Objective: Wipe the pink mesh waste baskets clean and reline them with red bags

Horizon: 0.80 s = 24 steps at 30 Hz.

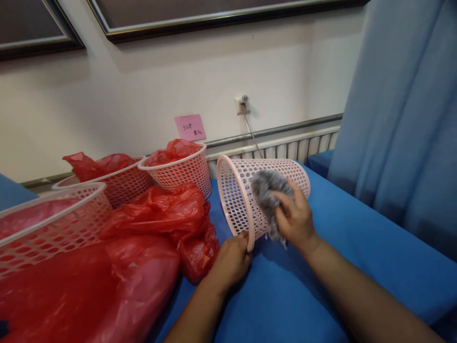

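A pale pink perforated plastic basket (285,167) lies on its side on the blue-covered table, its open mouth facing left. My left hand (233,257) is closed around the near lower part of its rim. Against the basket's outer side, my right hand (294,214) grips a grey fuzzy cloth (266,188), bunched up between the fingers. Part of the cloth hangs down below the hand. Just left of my left hand lies a crumpled red plastic bag (157,214).
Several more baskets stand at the left, among them a pink basket (182,174) with red plastic in it. A large red bag (89,286) fills the front left. Behind are a radiator (303,145) and a plugged-in socket (241,105); a blue curtain (400,119) hangs right.
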Tool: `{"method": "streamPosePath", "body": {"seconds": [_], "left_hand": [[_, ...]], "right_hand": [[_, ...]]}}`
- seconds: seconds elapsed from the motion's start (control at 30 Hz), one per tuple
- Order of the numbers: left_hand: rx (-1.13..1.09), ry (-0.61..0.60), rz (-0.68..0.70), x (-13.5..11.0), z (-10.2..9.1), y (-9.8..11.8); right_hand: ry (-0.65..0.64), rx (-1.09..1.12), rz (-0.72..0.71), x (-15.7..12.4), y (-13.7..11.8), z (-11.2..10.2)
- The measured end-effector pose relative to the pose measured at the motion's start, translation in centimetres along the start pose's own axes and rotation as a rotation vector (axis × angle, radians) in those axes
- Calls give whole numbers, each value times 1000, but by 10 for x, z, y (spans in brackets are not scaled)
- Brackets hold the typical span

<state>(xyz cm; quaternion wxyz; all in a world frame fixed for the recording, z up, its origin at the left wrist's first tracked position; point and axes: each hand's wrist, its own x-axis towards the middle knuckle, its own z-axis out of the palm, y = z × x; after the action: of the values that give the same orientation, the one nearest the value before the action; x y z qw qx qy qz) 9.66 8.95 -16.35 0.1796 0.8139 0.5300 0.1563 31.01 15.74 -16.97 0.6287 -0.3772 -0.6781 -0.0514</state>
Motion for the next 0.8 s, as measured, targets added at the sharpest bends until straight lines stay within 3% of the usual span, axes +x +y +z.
{"method": "streamPosePath", "body": {"seconds": [0.1,0.17,0.2,0.27,0.37,0.47,0.57,0.67,0.73,0.8], "left_hand": [[46,-27,-17,2,0,-2],[65,-51,-15,2,1,-2],[75,-65,-18,2,1,-2],[107,-93,-49,1,2,0],[173,-94,-124,-4,1,5],[74,6,-85,-10,-4,13],[-164,188,19,-16,-9,21],[-260,338,64,-18,-9,21],[-278,351,70,-16,-7,18],[-331,342,42,-13,-5,12]], "right_hand": [[167,-158,426,16,57,-1],[215,-190,554,23,75,-5],[222,-182,538,24,74,-7],[183,-123,355,22,53,-11],[-20,26,-63,14,1,-17],[-159,151,-270,9,-37,-25],[-187,210,-306,8,-48,-27],[-216,222,-308,5,-44,-21],[-170,161,-238,5,-33,-15],[-67,41,-63,7,-10,-10]]}}
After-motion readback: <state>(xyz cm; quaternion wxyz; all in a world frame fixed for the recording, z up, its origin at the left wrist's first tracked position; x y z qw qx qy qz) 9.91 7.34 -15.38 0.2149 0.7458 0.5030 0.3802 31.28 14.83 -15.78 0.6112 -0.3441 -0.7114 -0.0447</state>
